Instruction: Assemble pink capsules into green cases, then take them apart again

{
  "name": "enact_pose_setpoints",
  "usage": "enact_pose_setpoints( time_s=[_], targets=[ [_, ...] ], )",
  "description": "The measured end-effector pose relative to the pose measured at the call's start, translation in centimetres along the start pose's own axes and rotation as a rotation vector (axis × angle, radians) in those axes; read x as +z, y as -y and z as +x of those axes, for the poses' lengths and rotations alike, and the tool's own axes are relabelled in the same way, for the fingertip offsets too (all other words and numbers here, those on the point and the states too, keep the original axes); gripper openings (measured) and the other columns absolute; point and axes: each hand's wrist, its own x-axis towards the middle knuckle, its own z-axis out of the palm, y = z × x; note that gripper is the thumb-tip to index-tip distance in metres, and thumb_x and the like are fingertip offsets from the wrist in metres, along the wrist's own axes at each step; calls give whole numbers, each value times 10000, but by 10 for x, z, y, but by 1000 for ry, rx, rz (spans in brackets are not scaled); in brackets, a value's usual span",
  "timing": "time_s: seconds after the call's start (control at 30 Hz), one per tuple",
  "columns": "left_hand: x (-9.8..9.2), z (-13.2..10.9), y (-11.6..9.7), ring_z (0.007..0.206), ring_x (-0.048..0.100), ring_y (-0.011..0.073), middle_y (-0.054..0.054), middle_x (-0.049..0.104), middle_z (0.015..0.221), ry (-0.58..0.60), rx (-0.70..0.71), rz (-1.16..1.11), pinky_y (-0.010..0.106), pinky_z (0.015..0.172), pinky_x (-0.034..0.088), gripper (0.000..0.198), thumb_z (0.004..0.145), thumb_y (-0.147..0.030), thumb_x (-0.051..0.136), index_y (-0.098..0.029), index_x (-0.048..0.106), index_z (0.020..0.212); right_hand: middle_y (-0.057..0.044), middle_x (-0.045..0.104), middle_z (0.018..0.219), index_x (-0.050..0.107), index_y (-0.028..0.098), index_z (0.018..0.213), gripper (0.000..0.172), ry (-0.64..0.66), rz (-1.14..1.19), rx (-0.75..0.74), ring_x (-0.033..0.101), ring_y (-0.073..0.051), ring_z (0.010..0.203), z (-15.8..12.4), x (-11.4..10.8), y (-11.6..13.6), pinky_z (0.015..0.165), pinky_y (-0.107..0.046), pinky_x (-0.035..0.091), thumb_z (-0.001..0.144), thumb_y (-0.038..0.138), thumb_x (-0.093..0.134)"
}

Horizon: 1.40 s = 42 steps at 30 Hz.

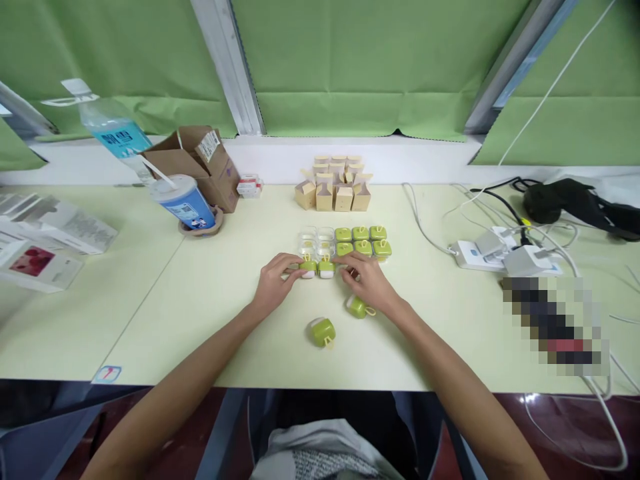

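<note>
Small green cases with white bases and yellow loops lie on the pale table (210, 313). My left hand (274, 281) pinches one green case (308, 267) at the left end of a front row; a second case (327, 268) sits beside it. My right hand (369, 280) rests fingers-down at the row's right end, its fingertips curled on something I cannot make out. Behind stands a block of several green cases (363, 241) next to clear empty trays (316, 239). Two loose cases lie nearer me, one (357, 307) by my right wrist and one (323, 331) lower.
Several small tan cartons (334, 183) stand at the back centre. A blue cup with straw (184, 203), a water bottle (114, 130) and an open cardboard box (200, 163) are back left. Leaflets (45, 240) lie far left. Cables and white adapters (495, 253) crowd the right.
</note>
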Motion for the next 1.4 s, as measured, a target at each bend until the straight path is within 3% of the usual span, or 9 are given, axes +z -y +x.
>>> enact_pose_setpoints(
  time_s=[0.17, 0.53, 0.7, 0.9, 1.03, 1.13, 1.2, 1.3, 1.4],
  targets=[
    [0, 0, 0, 995, 783, 196, 81, 770, 1124, 19, -25, -14, 360, 838, 744, 229, 1036, -413, 722, -212, 782, 1128, -106, 776, 1048, 806, 183, 1292, 385, 60, -26, -13, 710, -224, 882, 0, 0, 3, 809, -353, 577, 1019, 87, 552],
    [-1, 1, 0, 1032, 762, 192, 79, 776, 1106, 19, 63, -6, 341, 866, 722, 136, 1043, -301, 721, -213, 770, 1135, -124, 807, 1186, 774, 203, 1369, 408, 92, 29, 36, 742, -241, 929, -1, -1, 0, 846, -395, 617, 1026, 116, 570],
    [0, 2, 0, 1023, 755, 182, 77, 749, 1148, 42, 26, -13, 343, 887, 709, 156, 1045, -313, 714, -216, 755, 1160, -116, 805, 1122, 787, 204, 1336, 389, 102, 28, 15, 739, -256, 964, -1, -2, 2, 849, -399, 616, 1038, 132, 549],
    [-11, 7, -13, 951, 731, 178, 55, 737, 1088, 5, -72, 7, 349, 882, 668, 178, 1036, -384, 699, -225, 744, 1102, -105, 734, 1123, 774, 229, 1327, 383, -67, 192, 33, 687, -164, 680, -1, -7, 2, 675, -369, 641, 1036, 228, 524],
    [-33, 49, -9, 1053, 714, 211, 81, 705, 1145, -47, -234, 18, 354, 879, 657, 225, 997, -411, 655, -219, 732, 1083, -76, 763, 998, 793, 203, 1132, 266, -204, 353, 119, 697, -156, 600, 15, -27, 0, 584, -333, 633, 984, 263, 581],
    [-43, 96, 2, 1203, 681, 250, 113, 685, 1343, 164, -389, 75, 352, 902, 651, 297, 915, -400, 691, -218, 725, 1147, -73, 771, 1050, 763, 190, 1065, 226, -230, 415, 227, 729, -156, 606, 40, -51, 0, 547, -307, 632, 884, 175, 628],
    [-43, 123, 9, 1233, 684, 283, 146, 639, 1475, 317, -521, 55, 345, 818, 663, 429, 877, -444, 721, -215, 700, 1239, -62, 765, 1020, 751, 186, 1030, 198, -214, 425, 297, 739, -152, 609, 58, -66, 3, 544, -289, 639, 866, 141, 648],
    [-35, 146, 12, 1114, 747, 312, 188, 698, 1406, 465, -588, 10, 342, 689, 668, 557, 818, -562, 775, -192, 711, 1229, -49, 744, 941, 744, 177, 969, 130, -195, 417, 328, 746, -150, 626, 81, -81, 11, 538, -267, 641, 879, 118, 670],
    [-28, 151, 14, 936, 789, 295, 176, 782, 1207, 589, -613, -1, 329, 615, 653, 610, 732, -626, 843, -188, 739, 1144, -56, 752, 926, 745, 175, 954, 131, -146, 361, 321, 754, -163, 640, 93, -87, 12, 532, -271, 637, 877, 89, 684]
  ],
)
